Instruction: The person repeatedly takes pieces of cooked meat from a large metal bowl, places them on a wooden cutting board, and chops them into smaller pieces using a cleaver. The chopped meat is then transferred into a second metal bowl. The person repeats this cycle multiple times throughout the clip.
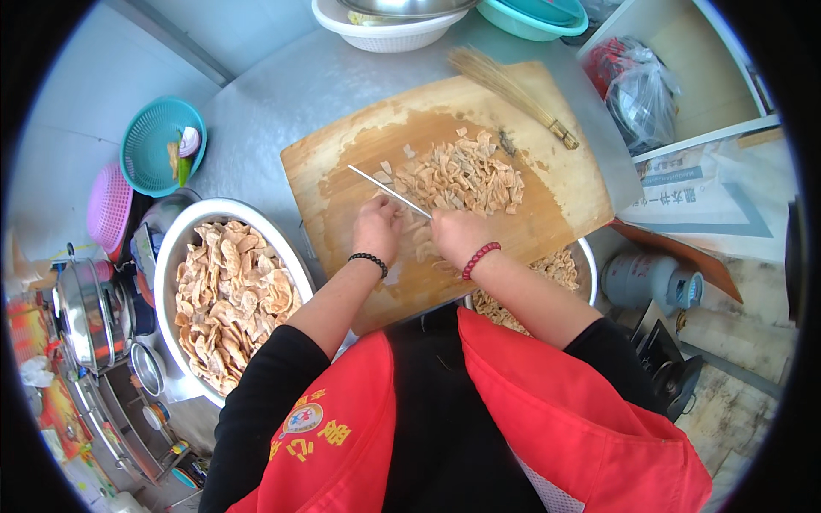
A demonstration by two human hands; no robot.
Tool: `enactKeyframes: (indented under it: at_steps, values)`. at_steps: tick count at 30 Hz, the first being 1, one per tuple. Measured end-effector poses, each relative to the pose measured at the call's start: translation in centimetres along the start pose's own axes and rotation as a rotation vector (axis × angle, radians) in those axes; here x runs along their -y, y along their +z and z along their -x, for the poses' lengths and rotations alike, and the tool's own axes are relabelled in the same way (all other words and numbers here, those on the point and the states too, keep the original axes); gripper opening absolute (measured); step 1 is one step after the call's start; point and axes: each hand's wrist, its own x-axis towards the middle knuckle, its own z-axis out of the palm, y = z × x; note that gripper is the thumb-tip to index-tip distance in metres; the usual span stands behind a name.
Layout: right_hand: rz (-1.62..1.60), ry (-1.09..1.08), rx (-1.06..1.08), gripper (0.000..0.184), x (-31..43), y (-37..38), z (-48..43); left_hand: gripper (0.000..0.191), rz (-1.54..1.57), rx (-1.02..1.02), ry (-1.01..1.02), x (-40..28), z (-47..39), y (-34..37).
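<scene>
My right hand (457,236), with a red bead bracelet at the wrist, grips a knife (390,191); its blade shows nearly edge-on as a thin pale line pointing up and left. Beside the blade, my left hand (378,229), with a black bead bracelet, has curled fingers on pale tan food pieces, partly hidden beneath it. Both hands are over a wooden cutting board (327,144). A heap of cut tan strips (465,173) lies on the board beyond the knife. Larger curled slices (234,295) fill a wide metal basin (168,282) left of the board.
A straw brush (507,86) rests on the board's far right corner. Below its near right edge, a metal bowl (591,272) holds cut strips. A teal basket (131,154) with vegetables stands far left. White (391,38) and turquoise (532,25) baskets stand behind; a gas cylinder (641,279) stands right.
</scene>
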Motion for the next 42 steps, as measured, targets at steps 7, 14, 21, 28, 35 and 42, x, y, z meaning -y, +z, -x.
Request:
enactKeyframes:
  at_steps: [7, 14, 21, 28, 35, 42]
  values:
    - [-0.174, 0.037, -0.098, 0.023, -1.7, -0.9, 1.4, 0.024, -0.016, -0.075, 0.047, -0.1, 0.4, -0.1]
    - [0.052, -0.039, 0.044, 0.020, -0.4, -2.7, 2.1, 0.020, 0.005, -0.014, 0.001, -0.7, 0.6, -0.6]
    - [0.034, -0.098, 0.027, 0.018, 0.9, -1.1, 1.1, 0.018, -0.027, -0.060, 0.013, -0.2, 0.5, 0.2]
    - [-0.147, 0.055, -0.036, 0.026, -1.2, 0.2, -0.5, 0.020, 0.096, -0.032, 0.007, 0.2, 0.1, 0.3]
    - [-0.312, 0.244, -0.091, 0.028, -4.2, -0.7, -1.4, 0.079, 0.016, -0.120, -0.188, -2.1, 1.9, -0.5]
    - [-0.330, 0.330, -0.216, 0.030, -8.0, -2.1, -2.9, 0.114, -0.029, 0.048, -0.217, -5.6, 3.5, 2.0]
